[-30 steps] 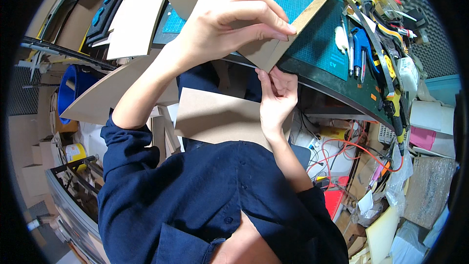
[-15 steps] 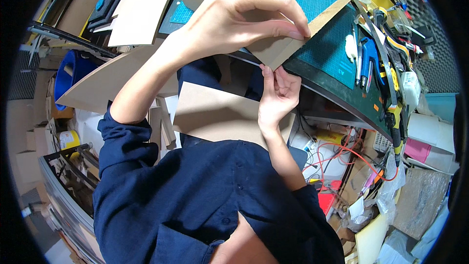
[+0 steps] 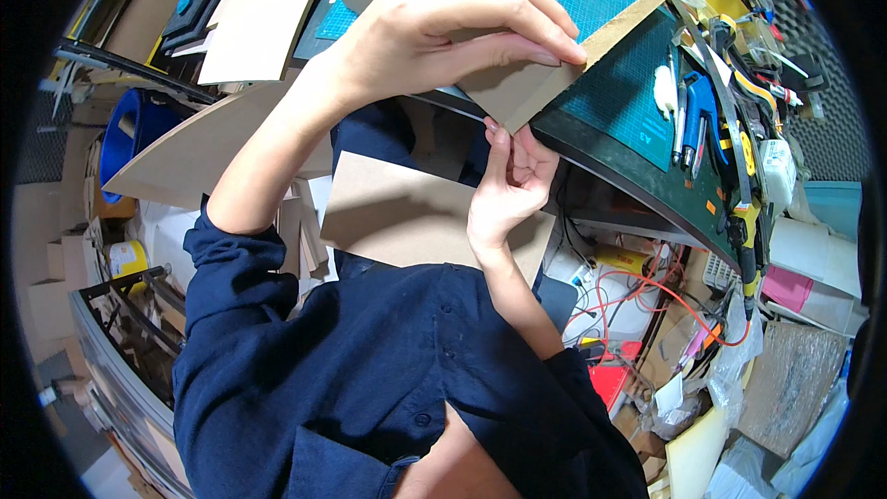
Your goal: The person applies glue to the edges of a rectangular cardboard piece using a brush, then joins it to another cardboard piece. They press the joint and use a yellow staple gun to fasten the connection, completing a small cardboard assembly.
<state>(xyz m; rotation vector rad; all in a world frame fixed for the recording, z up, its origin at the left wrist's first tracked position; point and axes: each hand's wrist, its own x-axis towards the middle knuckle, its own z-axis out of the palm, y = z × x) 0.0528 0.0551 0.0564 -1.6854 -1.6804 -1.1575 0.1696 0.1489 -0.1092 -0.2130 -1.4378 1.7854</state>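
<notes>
The green cutting mat (image 3: 610, 83) lies under and beyond both hands, sloping away up and to the right, with pens and tools lined along its far right edge. A big cardboard sheet (image 3: 407, 212) hangs below the mat's near edge, just left of the right hand and over the dark blue shirt (image 3: 370, 379). More cardboard offcuts (image 3: 259, 9) lie left of the left hand.

The left hand (image 3: 443, 28) is spread flat, fingers pressed down on a cardboard piece (image 3: 527, 92), apparently to pin it against the mat so it cannot slide. The right hand (image 3: 508, 185) comes up from below the mat's edge, fingers narrowed in a pinch on the piece's lower corner, likely steadying or bending it there.

The piece sits between the two hands, overhanging the mat's near edge. Its long axis runs diagonally, from the pinched corner up and right to a thin raised edge (image 3: 637, 14) past the left fingertips.
</notes>
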